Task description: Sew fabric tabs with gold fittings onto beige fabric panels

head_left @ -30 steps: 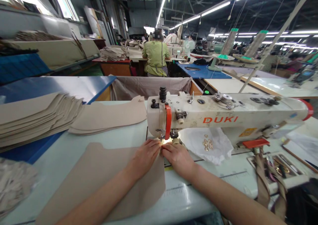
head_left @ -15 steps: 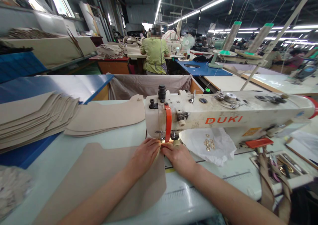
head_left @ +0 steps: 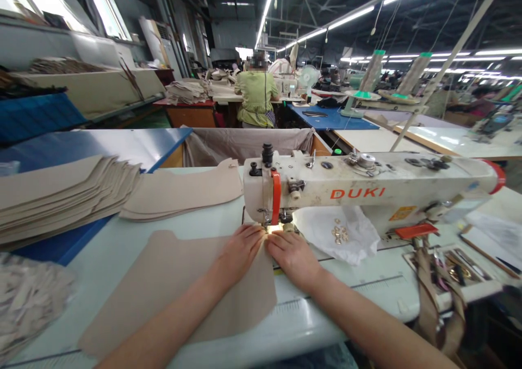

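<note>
A white sewing machine (head_left: 395,173) with orange "DUKI" lettering and an orange guard stands ahead of both hands, its small lamp lit at the needle. A flat beige fabric panel (head_left: 155,276) lies on the pale machine table and reaches under my left forearm. My left hand (head_left: 240,253) pinches the panel's far edge just left of the needle area, fingers together. Close beside it, my right hand (head_left: 294,255) is closed at the same edge, fingertips beneath the orange guard. The fingertips hide the exact spot they grip and any small piece there.
Left of the machine lie a few cut panels (head_left: 183,192) and a thick stack of panels (head_left: 49,195). A white cloth (head_left: 318,233) with small gold metal pieces sits under the machine arm. A tool tray (head_left: 468,271) and hanging straps (head_left: 426,287) are at right. A co-worker (head_left: 256,97) sits ahead.
The view has shifted slightly, so the machine and tables appear a little displaced. The right fingers look somewhat flatter and more extended; both hands stay by the needle.
</note>
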A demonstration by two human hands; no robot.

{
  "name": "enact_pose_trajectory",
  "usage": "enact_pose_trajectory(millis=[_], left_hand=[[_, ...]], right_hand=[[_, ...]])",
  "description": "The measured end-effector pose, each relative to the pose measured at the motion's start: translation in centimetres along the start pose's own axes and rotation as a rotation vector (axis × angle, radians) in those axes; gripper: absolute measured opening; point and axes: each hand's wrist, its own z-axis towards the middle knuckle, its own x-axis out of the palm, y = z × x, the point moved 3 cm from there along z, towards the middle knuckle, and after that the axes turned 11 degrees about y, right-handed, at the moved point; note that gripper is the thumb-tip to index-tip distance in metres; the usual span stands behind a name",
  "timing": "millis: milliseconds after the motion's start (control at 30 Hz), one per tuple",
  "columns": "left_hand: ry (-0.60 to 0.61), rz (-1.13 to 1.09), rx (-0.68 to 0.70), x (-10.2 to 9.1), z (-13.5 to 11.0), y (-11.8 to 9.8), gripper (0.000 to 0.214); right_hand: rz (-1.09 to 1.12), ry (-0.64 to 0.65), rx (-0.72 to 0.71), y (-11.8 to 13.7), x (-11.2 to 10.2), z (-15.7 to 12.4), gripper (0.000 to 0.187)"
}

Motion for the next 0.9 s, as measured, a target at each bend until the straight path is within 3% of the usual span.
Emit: enact_pose_trajectory(millis=[133,367,700,900], left_hand=[[0.045,0.095,0.051,0.1,-0.7,-0.5,0.032],[0.110,0.324,0.149,0.6,-1.5,-0.8,0.037],[0.183,0.286,0.088,0.7,-1.0,-0.8,0.038],[0.191,0.150,0.028,1.2,-1.1,0.0,0.036]], right_hand=[[0.044,-0.001,-0.072,0.5,-0.2,-0.4,0.011],[0.058,0.068,-0.052,0.4,0.2,-0.1,0.010],[0.050,0.133,-0.042,0.4,0.4,0.3,0.008],[0.080,0.119,-0.021,0.1,0.6,0.5,0.009]])
